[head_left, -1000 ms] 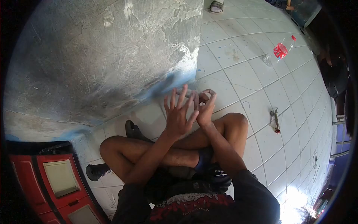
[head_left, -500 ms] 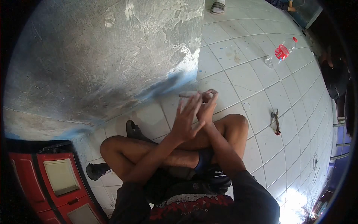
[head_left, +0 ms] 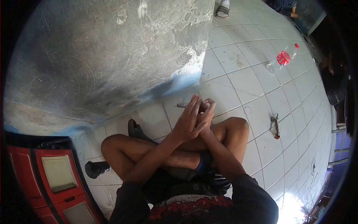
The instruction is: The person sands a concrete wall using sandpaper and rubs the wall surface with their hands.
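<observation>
My left hand (head_left: 187,122) has its fingers stretched out and close together, the thumb apart, and lies against the palm side of my right hand (head_left: 205,115). The fingers of my right hand are curled, with the thumb and a fingertip near each other. A thin greyish stick-like piece (head_left: 182,105) juts out to the left behind my left fingertips. It seems to come from my right hand, but its other end is hidden, so I cannot make out what it is. Both hands are above my crossed legs (head_left: 184,159).
A rough grey wall (head_left: 112,56) rises at the left. On the tiled floor (head_left: 238,89) lie a clear bottle with a red label (head_left: 284,58) and a rusty metal tool (head_left: 276,127). A red cabinet (head_left: 71,199) stands at lower left. Parts of other people show at the top.
My left hand has turned and moved right against my right hand, its spread fingers coming together. The view has shifted slightly, so the wall and bottle appear a little lower.
</observation>
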Demonstrator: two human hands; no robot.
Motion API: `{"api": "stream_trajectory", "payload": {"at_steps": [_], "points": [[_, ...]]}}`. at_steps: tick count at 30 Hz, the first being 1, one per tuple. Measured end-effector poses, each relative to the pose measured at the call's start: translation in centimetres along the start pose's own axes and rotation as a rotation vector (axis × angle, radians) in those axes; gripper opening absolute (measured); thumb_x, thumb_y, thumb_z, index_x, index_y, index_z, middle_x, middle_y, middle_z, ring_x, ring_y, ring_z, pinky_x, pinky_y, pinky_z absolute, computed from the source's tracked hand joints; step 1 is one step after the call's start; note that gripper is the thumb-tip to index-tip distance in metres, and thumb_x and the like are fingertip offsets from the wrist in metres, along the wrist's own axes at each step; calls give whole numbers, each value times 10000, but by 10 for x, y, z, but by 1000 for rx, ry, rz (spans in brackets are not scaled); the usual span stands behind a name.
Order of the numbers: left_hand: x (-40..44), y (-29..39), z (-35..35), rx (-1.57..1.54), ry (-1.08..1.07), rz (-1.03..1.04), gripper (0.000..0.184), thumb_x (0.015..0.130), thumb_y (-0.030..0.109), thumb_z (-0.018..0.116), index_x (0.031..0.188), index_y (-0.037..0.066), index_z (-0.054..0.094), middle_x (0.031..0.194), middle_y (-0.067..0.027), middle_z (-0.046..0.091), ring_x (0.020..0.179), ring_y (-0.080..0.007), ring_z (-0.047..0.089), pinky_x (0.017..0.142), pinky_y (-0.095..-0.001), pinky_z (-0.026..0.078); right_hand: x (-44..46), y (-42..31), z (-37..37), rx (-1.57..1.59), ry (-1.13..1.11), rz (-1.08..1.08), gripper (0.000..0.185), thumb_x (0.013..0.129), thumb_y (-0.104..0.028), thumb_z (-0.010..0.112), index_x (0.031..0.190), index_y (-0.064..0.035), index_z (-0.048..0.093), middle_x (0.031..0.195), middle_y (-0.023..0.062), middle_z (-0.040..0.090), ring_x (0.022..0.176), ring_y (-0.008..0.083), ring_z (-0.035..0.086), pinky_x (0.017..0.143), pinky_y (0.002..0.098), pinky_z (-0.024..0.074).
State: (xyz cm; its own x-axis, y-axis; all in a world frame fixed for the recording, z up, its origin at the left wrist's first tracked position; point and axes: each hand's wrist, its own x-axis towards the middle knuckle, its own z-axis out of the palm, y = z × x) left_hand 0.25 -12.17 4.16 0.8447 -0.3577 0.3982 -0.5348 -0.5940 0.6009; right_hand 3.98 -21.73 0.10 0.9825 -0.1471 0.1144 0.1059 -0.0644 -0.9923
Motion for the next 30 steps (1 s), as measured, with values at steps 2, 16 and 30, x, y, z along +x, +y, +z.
{"api": "stream_trajectory", "payload": {"at_steps": [2, 16, 30], "points": [[1, 6, 1, -14, 17, -24, 805, 889, 445, 523, 1405, -89, 213, 1475, -267, 194, 1375, -418, 207, 1108, -483, 231, 7, 6, -3, 41, 28, -51, 194, 933, -96, 522, 1000, -29, 353, 757, 94, 547, 624, 109, 468, 542, 265, 410], [9, 15, -25, 324, -11, -80, 727, 899, 408, 478, 1397, -81, 274, 1468, -242, 251, 1370, -375, 245, 1111, -477, 215, 44, -4, -23, 14, 124, -223, 178, 928, -50, 540, 1041, -17, 407, 723, 86, 576, 605, 104, 524, 496, 235, 400], [-1, -24, -27, -526, 400, -484, 259, 916, 274, 487, 1009, 33, 499, 920, -106, 555, 868, -250, 535, 817, -401, 428, 36, -26, -23, -10, -141, -25, 218, 924, -147, 583, 1050, 24, 634, 870, 134, 683, 677, 169, 678, 516, 243, 478]]}}
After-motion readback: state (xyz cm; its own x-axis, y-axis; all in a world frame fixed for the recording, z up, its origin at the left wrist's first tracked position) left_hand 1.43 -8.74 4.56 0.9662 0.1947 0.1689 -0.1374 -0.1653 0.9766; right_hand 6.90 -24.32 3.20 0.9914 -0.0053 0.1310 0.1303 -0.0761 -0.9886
